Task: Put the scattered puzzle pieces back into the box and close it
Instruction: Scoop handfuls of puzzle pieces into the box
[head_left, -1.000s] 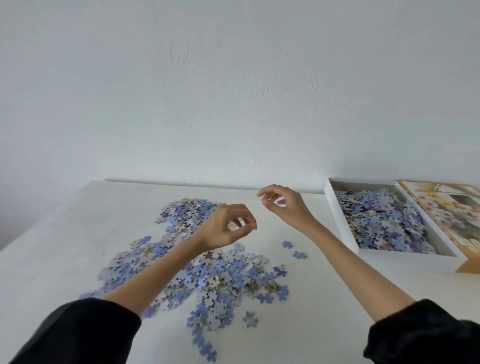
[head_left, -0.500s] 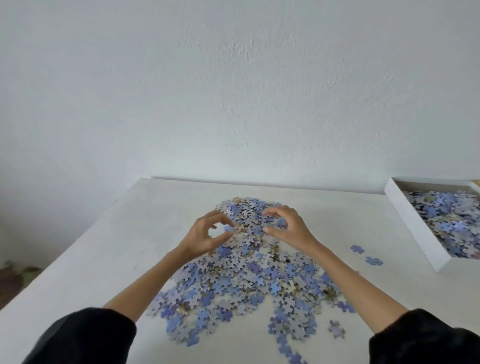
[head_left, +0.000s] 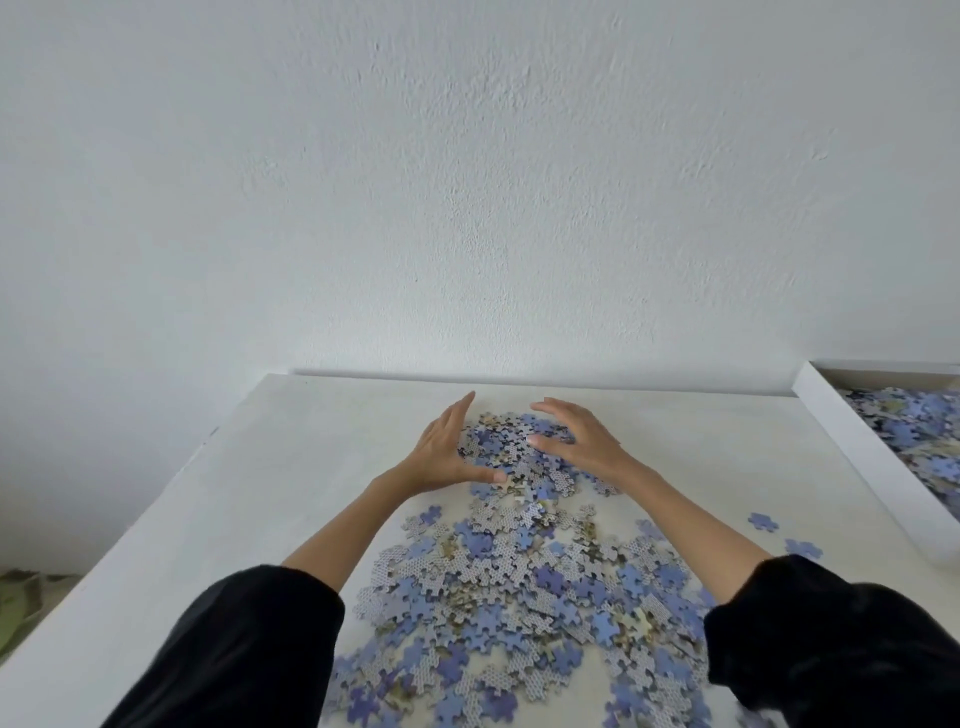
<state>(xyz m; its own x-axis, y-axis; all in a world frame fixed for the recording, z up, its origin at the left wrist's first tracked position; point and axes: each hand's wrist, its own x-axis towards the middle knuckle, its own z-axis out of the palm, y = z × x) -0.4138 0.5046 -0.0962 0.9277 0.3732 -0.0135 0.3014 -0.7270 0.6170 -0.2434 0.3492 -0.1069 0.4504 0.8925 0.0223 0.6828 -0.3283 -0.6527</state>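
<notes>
While the white table stands against a plain white wall, the left hand and right hand spread open around the far puzzle pieces. The box sits far right, with pieces inside.

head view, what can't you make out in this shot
- Box: cut off by the right edge; its far side and any lid are out of frame.
- Puzzle pieces: the near part of the pile is hidden by the black sleeves and the bottom edge.
- Pieces under the left hand and right hand: covered by the palms.
- Printed picture on the pieces: too small to read.
</notes>
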